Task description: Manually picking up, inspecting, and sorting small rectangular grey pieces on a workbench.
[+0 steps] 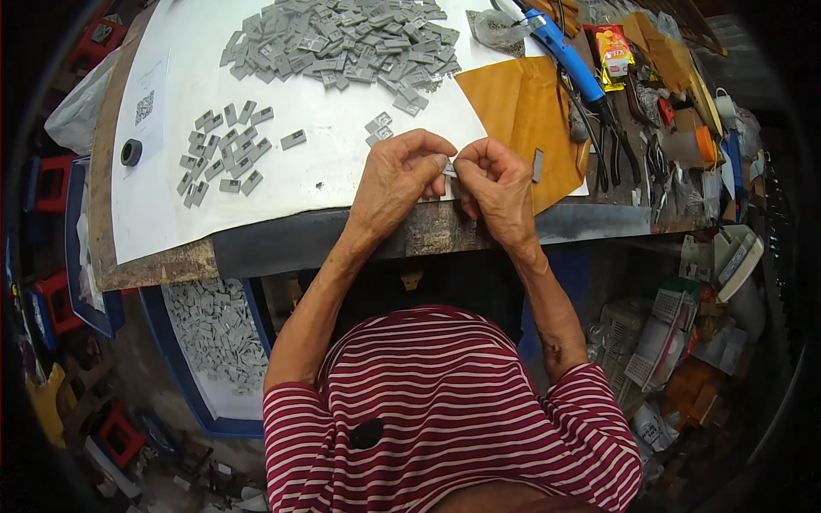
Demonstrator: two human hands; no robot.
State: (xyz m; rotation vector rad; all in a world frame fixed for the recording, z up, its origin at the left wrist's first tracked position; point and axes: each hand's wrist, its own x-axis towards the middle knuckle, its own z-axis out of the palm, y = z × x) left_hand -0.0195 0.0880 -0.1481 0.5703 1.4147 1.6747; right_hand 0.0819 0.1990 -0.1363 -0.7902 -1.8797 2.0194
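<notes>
Close together at the table's front edge, my left hand and my right hand pinch a small grey rectangular piece between their fingertips. Most of it is hidden by the fingers. Just beyond my left hand lie a few similar grey pieces. One more grey piece rests on the brown envelope, beside my right hand. A big heap of grey pieces covers the far part of the white sheet, and a smaller spread group sits to the left.
A blue cylindrical power tool, pliers and a red-yellow packet crowd the right side. A black ring stands on the left of the sheet. Below the table, a blue tray holds many grey pieces.
</notes>
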